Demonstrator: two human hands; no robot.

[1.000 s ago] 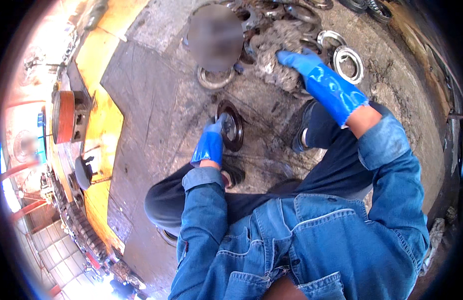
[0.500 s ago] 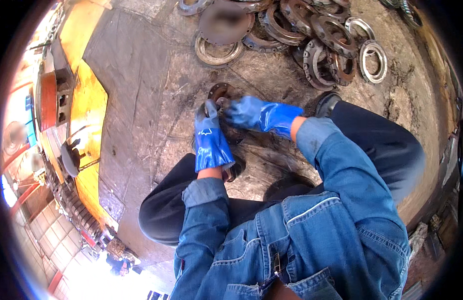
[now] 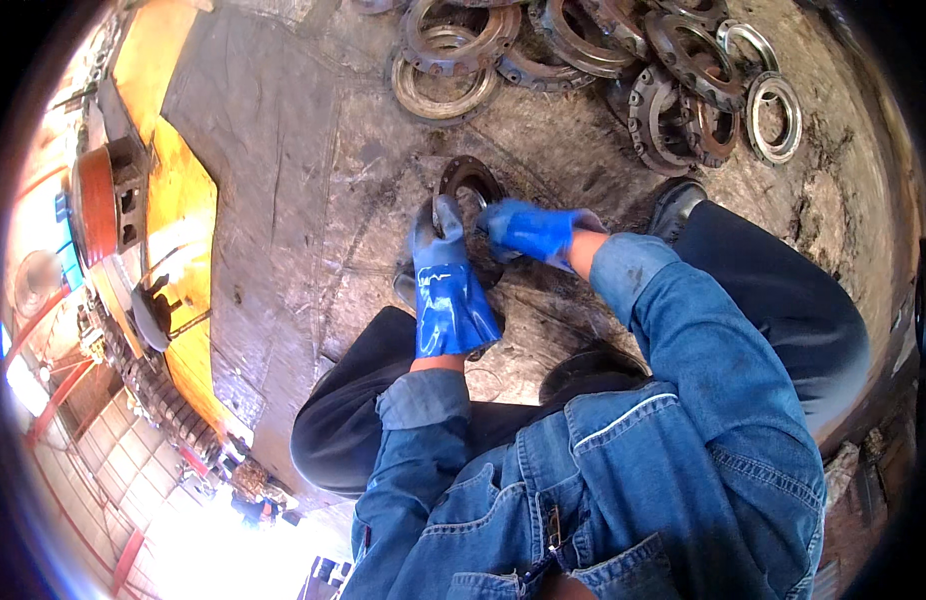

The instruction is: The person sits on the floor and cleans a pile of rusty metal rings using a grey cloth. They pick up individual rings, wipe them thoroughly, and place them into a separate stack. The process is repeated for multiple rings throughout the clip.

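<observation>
A dark, rusty metal ring (image 3: 471, 172) with small holes along its flange stands tilted on the floor in front of me. My left hand (image 3: 438, 235), in a blue rubber glove, is closed on the ring's left rim. Gloved the same way, my right hand (image 3: 528, 232) is at the ring's right side with its fingers curled. A small shiny sliver shows by those fingers; what they hold, if anything, cannot be made out. The lower part of the ring is hidden behind both gloves.
Several rusty rings (image 3: 673, 60) lie heaped at the far right, with a shiny pale ring (image 3: 774, 118) at their edge. Another pale ring (image 3: 443, 95) lies under a rusty one ahead. My bent legs and dark shoe (image 3: 675, 208) flank the work. A yellow panel (image 3: 188, 200) runs along the left.
My right hand has drawn in closer to the ring's right side, its fingers now curled. More of the ring's upper arc shows. The whole view has shifted slightly.
</observation>
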